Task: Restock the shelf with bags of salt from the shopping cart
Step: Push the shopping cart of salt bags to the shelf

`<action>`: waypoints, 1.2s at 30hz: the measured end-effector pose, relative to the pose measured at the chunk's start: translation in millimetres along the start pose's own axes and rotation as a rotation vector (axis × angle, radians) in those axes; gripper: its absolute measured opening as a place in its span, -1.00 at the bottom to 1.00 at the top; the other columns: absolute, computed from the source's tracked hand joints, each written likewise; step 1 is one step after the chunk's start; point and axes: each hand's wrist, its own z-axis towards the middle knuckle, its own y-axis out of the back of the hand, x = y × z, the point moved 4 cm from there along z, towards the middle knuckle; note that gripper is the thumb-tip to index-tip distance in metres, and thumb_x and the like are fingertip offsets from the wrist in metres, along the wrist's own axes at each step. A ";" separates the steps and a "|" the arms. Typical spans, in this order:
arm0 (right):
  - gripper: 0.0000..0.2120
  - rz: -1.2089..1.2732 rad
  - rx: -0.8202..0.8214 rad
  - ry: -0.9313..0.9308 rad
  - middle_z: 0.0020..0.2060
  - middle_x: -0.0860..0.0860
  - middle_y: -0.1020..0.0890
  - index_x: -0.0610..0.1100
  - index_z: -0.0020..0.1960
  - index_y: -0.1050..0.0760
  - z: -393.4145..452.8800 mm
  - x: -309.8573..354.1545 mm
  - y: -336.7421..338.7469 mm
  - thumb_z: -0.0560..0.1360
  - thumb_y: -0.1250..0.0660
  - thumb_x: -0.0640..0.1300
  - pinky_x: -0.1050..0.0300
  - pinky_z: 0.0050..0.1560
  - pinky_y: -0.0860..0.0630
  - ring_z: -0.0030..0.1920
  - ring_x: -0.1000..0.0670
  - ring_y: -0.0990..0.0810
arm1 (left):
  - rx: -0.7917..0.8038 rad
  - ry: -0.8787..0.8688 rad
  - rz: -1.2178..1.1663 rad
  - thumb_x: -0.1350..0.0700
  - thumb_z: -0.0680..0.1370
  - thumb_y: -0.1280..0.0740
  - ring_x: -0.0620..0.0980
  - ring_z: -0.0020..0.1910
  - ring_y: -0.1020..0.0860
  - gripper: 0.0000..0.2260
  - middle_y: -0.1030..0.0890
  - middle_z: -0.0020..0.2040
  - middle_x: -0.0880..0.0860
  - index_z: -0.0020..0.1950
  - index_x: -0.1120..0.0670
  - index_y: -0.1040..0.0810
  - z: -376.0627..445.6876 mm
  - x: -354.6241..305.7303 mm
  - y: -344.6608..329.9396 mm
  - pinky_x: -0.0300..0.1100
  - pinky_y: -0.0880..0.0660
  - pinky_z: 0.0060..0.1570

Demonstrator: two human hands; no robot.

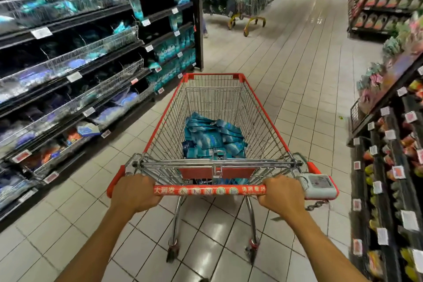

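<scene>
A wire shopping cart (263, 107) with red trim stands in the aisle in front of me. Several teal and white bags of salt (212, 137) lie piled in its basket near the handle end. My left hand (135, 192) is wrapped around the left end of the red cart handle (208, 190). My right hand (282, 194) grips the handle's right end, beside a white coin-lock box (320, 186). The shelf (75, 59) on my left has dark tiers with wire fronts, holding blue and teal bags, blurred by motion.
A second cart (248, 0) loaded with goods stands far down the aisle. Shelves of colourful packets (393, 149) line the right side. Pale tiled floor (304, 57) stretches ahead between the two shelf rows.
</scene>
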 end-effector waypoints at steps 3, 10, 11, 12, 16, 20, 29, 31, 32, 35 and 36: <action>-0.75 0.000 -0.011 0.014 -0.43 0.08 -0.55 0.04 -0.33 -0.45 58.1 -17.7 -0.4 0.29 -0.27 0.22 0.20 -0.35 -0.36 -0.37 0.02 -0.60 | -0.021 0.008 0.018 -0.40 0.37 -0.08 -0.24 -0.59 -0.35 -0.50 -0.40 -0.55 -0.11 -0.44 0.00 -0.41 56.6 -9.6 4.4 -0.35 -0.16 -0.56; -0.70 0.007 -0.051 0.015 -0.45 0.09 -0.58 0.04 -0.35 -0.49 189.1 -58.8 -4.2 0.27 -0.23 0.26 0.21 -0.38 -0.37 -0.42 0.03 -0.59 | 0.011 0.036 0.007 -0.37 0.38 -0.10 -0.23 -0.59 -0.34 -0.53 -0.39 -0.55 -0.08 -0.43 0.01 -0.39 181.6 -29.5 19.4 -0.33 -0.12 -0.59; -0.69 0.005 -0.063 0.016 -0.46 0.09 -0.58 0.04 -0.35 -0.50 209.5 -65.1 -4.7 0.27 -0.23 0.27 0.21 -0.38 -0.40 -0.42 0.02 -0.59 | 0.011 0.046 0.008 -0.35 0.39 -0.11 -0.23 -0.59 -0.36 -0.54 -0.40 -0.54 -0.07 -0.42 0.01 -0.40 200.3 -32.5 22.3 -0.33 -0.13 -0.59; -0.67 0.001 -0.063 0.020 -0.45 0.09 -0.59 0.04 -0.34 -0.52 230.0 -71.7 -5.4 0.28 -0.22 0.28 0.19 -0.36 -0.45 -0.41 0.02 -0.61 | 0.019 0.055 0.006 -0.34 0.39 -0.11 -0.23 -0.59 -0.37 -0.56 -0.41 -0.54 -0.08 -0.42 0.00 -0.40 218.9 -36.1 24.8 -0.33 -0.13 -0.59; -0.64 0.000 -0.037 0.041 -0.38 0.08 -0.62 0.03 -0.29 -0.51 306.3 -98.4 -3.6 0.31 -0.16 0.30 0.15 -0.24 -0.54 -0.33 0.00 -0.64 | 0.058 0.054 -0.008 -0.35 0.42 -0.13 -0.23 -0.55 -0.41 -0.56 -0.45 -0.49 -0.10 -0.39 -0.01 -0.42 287.8 -51.1 36.1 -0.32 -0.19 -0.58; -0.59 -0.011 -0.062 0.075 -0.40 0.09 -0.60 0.04 -0.27 -0.56 382.0 -129.8 -1.7 0.27 -0.10 0.31 0.17 -0.28 -0.51 -0.36 0.03 -0.62 | 0.082 0.061 0.000 -0.37 0.43 -0.14 -0.22 -0.54 -0.41 -0.56 -0.46 -0.47 -0.10 -0.37 -0.03 -0.40 356.9 -72.0 45.0 -0.32 -0.22 -0.57; -0.62 -0.060 -0.073 0.165 -0.54 0.12 -0.34 0.07 -0.32 -0.55 564.6 -212.8 -7.5 0.24 -0.14 0.33 0.21 -0.37 -0.29 -0.48 0.05 -0.37 | 0.119 0.189 -0.015 -0.32 0.43 -0.17 -0.22 -0.56 -0.42 -0.60 -0.47 -0.50 -0.10 -0.38 -0.03 -0.42 510.4 -132.5 63.4 -0.33 -0.19 -0.59; -0.64 -0.044 -0.051 0.180 -0.53 0.13 -0.35 0.08 -0.31 -0.54 605.5 -230.8 -10.1 0.25 -0.17 0.33 0.21 -0.36 -0.31 -0.46 0.08 -0.42 | 0.103 0.216 -0.033 -0.34 0.41 -0.16 -0.22 -0.56 -0.42 -0.58 -0.47 -0.50 -0.10 -0.39 -0.02 -0.43 545.1 -144.8 66.2 -0.32 -0.19 -0.58; -0.63 -0.038 -0.048 0.189 -0.52 0.14 -0.38 0.08 -0.30 -0.54 624.7 -238.4 -11.1 0.25 -0.16 0.33 0.22 -0.36 -0.34 -0.46 0.08 -0.45 | 0.099 0.226 -0.031 -0.35 0.41 -0.15 -0.22 -0.56 -0.42 -0.57 -0.47 -0.50 -0.11 -0.40 -0.02 -0.43 560.7 -150.3 67.3 -0.32 -0.18 -0.58; -0.61 -0.023 -0.047 0.209 -0.49 0.14 -0.47 0.08 -0.28 -0.57 677.8 -261.5 -12.0 0.23 -0.15 0.34 0.18 -0.31 -0.47 -0.43 0.08 -0.53 | 0.093 0.251 -0.048 -0.38 0.41 -0.12 -0.22 -0.58 -0.43 -0.53 -0.46 -0.52 -0.10 -0.41 -0.02 -0.43 605.6 -166.5 73.9 -0.33 -0.21 -0.58; -0.61 -0.024 -0.046 0.209 -0.49 0.14 -0.47 0.09 -0.28 -0.57 696.1 -269.6 -12.7 0.22 -0.15 0.35 0.16 -0.28 -0.49 -0.42 0.08 -0.54 | 0.095 0.262 -0.057 -0.38 0.42 -0.12 -0.22 -0.58 -0.43 -0.52 -0.47 -0.52 -0.10 -0.41 -0.01 -0.43 621.5 -171.9 75.6 -0.33 -0.24 -0.57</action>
